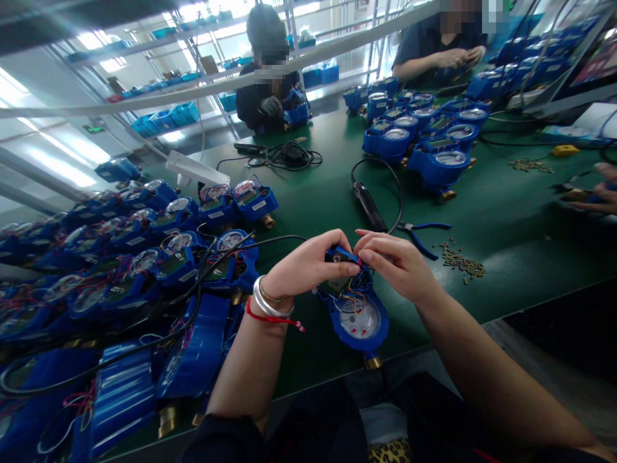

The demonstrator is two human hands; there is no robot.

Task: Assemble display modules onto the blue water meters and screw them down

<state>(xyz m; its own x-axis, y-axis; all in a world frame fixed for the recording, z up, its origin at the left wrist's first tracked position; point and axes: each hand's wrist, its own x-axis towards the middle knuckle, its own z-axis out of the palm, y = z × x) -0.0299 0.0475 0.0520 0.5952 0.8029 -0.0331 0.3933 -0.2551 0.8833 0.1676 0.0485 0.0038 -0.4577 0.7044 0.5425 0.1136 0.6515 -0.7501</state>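
Before us, by the near edge of the flat green tabletop, we have a blue, round-dialled meter between our left hand and right hand. On our left we have rows of blue boxy meters. Beyond our hands we see a black, rod-shaped screwdriver; right of it, blue-handled metal pliers, then a heap of small brass screws. Behind these stands a cluster of blue plump meters.
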